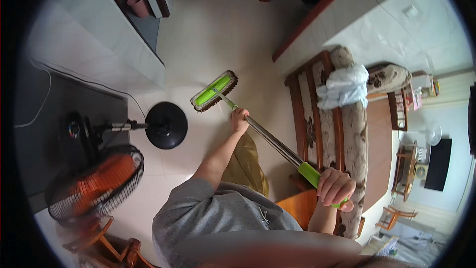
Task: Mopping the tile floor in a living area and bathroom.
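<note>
The left hand [240, 120] has its fingers curled around the silver pole [272, 140] of a flat mop. The right hand [336, 187] wraps its fingers around the green grip [308, 172]. The fuzzy mop head [213, 92] is just ahead of the left fingers. A standing fan [101, 181] is left of them.

The shirt [218, 213] was grey, with short sleeves [196, 193], and the trousers [248, 164] had an olive-brown colour. A thin pale cord [265, 215] lay on the grey cloth.
</note>
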A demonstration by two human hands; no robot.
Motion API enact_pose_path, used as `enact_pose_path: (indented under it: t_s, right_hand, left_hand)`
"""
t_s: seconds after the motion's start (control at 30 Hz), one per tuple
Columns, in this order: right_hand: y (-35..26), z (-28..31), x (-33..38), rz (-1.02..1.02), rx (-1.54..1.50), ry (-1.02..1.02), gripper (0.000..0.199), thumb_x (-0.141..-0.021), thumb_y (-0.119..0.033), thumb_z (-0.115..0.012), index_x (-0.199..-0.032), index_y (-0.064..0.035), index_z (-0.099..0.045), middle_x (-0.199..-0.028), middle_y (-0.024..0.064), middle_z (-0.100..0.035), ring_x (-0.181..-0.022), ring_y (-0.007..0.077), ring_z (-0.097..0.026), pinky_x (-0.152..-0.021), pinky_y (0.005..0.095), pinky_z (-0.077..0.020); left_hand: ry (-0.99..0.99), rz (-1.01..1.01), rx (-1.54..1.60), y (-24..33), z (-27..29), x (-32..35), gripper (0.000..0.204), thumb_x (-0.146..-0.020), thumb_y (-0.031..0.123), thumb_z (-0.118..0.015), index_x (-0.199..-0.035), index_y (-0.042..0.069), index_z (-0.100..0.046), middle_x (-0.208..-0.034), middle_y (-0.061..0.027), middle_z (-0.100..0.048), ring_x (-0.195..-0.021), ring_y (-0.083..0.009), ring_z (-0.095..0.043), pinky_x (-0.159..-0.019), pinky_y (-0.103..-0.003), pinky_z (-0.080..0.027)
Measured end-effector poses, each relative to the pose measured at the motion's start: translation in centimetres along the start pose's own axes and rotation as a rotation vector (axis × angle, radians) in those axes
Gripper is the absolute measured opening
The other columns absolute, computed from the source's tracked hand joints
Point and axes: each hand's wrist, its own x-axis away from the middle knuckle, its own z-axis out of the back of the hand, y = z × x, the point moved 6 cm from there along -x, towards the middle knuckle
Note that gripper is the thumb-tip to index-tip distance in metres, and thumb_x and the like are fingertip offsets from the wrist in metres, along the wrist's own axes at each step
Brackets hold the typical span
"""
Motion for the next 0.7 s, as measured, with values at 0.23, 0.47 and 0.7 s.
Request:
enact_pose_path:
  t_s: [0.23, 0.47, 0.7]
  right_hand:
    - [14.9, 14.1, -12.7, -0.054, -0.111, 0.032, 0.018, -0.068, -0.022, -0.057, -0.064, -0.0044, -0.055, -0.054, 0.0052, -0.058, -0.043, 0.0186, -0.055, -0.042, 0.0295, -0.0433]
    - [30.9, 17.5, -28.0, -0.161, -0.06, -0.201, 0.015, -0.067, -0.019, -0.056, -0.066, -0.0042, -0.056, -0.057, 0.0053, -0.06, -0.045, 0.0206, -0.056, -0.045, 0.0321, -0.0453]
    - [46.7, 24.8, -42.9, -0.177, -0.113, -0.158, 0.015, -0.068, -0.021, -0.057, -0.064, -0.0072, -0.055, -0.055, 0.0019, -0.058, -0.046, 0.0183, -0.056, -0.046, 0.0321, -0.0421]
  left_hand:
    - [-0.169, 0.168, -0.011, -7.9, 0.8, -23.0, 0.003, -0.073, 0.013, -0.056, -0.073, 0.016, -0.055, -0.084, -0.0018, -0.055, -0.092, -0.0244, -0.052, -0.086, -0.04, -0.037]
    - [-0.18, 0.121, -0.065, -18.4, 5.0, -43.1, 0.012, -0.074, 0.007, -0.052, -0.08, 0.017, -0.055, -0.092, -0.0014, -0.055, -0.095, -0.0242, -0.051, -0.092, -0.049, -0.031]
    - [-0.215, 0.238, -0.116, -26.3, 9.1, -62.0, 0.013, -0.073, 0.013, -0.056, -0.086, 0.018, -0.055, -0.097, 0.001, -0.056, -0.102, -0.0224, -0.051, -0.097, -0.053, -0.027]
